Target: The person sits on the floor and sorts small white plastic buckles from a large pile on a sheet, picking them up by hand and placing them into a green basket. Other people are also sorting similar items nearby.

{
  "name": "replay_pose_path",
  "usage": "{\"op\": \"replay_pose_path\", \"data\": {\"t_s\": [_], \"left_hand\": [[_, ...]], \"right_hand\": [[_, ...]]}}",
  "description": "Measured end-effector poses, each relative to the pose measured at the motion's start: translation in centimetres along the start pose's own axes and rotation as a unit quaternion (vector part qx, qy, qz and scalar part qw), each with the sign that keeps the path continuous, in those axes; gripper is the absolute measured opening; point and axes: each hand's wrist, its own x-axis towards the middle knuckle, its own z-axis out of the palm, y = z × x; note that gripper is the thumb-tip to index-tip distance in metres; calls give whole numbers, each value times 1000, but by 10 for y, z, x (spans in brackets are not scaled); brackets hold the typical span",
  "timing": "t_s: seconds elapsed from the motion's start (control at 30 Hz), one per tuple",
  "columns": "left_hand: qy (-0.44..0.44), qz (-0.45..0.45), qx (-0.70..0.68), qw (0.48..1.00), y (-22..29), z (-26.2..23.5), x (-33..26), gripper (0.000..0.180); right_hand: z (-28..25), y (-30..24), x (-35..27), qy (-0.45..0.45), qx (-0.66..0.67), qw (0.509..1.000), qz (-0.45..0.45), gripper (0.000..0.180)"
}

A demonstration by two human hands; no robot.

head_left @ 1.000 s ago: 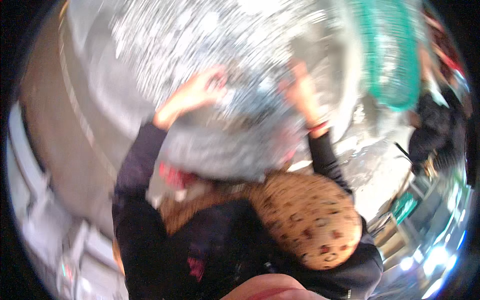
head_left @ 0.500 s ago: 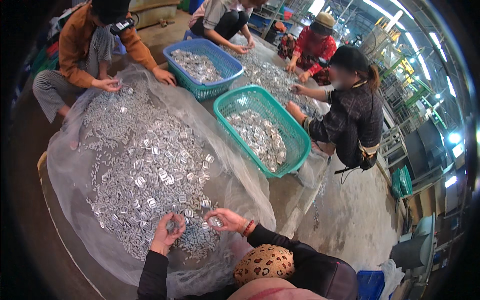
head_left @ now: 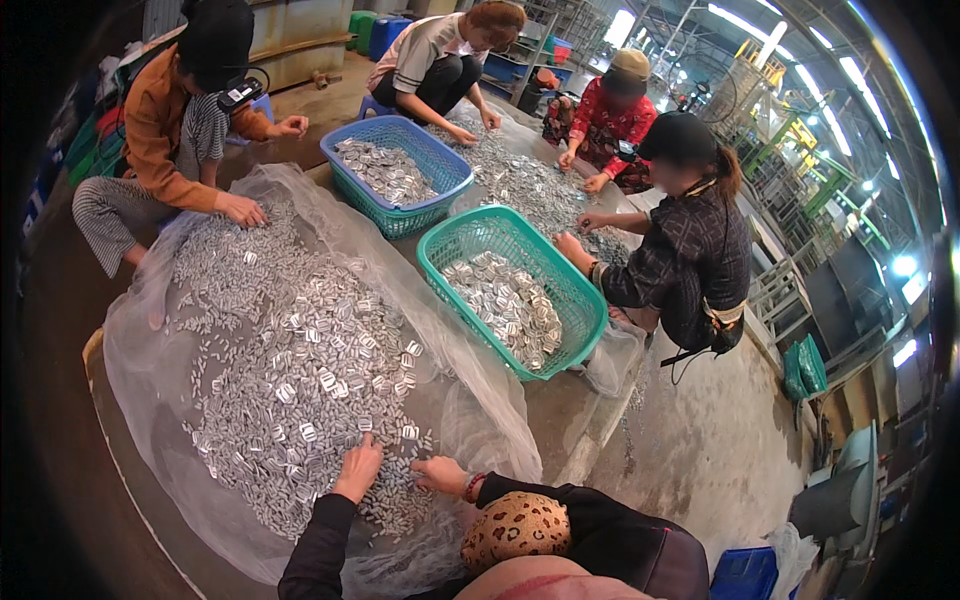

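My left hand [head_left: 361, 469] reaches into a wide heap of small silvery metal pieces [head_left: 255, 480], its fingers drawn together. Its fingertips come up against a shiny slotted metal buckle [head_left: 365, 425] lying on the heap. Close by, my right hand [head_left: 440, 474] is curled with the fingers pointing left, low on the heap's near right side. Whatever either hand pinches is too small or hidden to make out. More slotted buckles [head_left: 327, 380] lie scattered among the plain oblong pieces. Pale mesh netting [head_left: 480, 420] is spread beneath the heap.
A green basket [head_left: 432, 262] and a blue basket [head_left: 345, 190], both holding metal buckles, stand beyond the netting. A person in orange [head_left: 160, 130] works at the heap's far left. Three others crouch around a second heap [head_left: 535, 190]. A blue bin [head_left: 745, 572] is at lower right.
Both my hands have gone down onto the heap; the round shiny pieces seen in them earlier no longer show. The person in orange has lowered one hand to the heap and lifted the other.
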Motion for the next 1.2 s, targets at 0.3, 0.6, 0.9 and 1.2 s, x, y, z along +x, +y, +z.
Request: {"op": "replay_pose_path", "data": {"t_s": [0.3, 0.6, 0.9, 1.2], "left_hand": [[109, -134, -426, 888, 18, -91, 0, 16], [205, 120, 8, 971, 127, -147, 18, 23], [587, -397, -234, 665, -65, -46, -153, 35], [214, -692, 134, 676, -30, 70, -158, 60]], "right_hand": [[-28, -26, 19, -76, 802, 580, 120, 8], [-57, -83, 27, 96, 814, 569, -68, 33], [-273, -30, 34, 245, 932, 220, -149, 57], [-167, -50, 89, 378, 659, 642, -102, 26]]}}
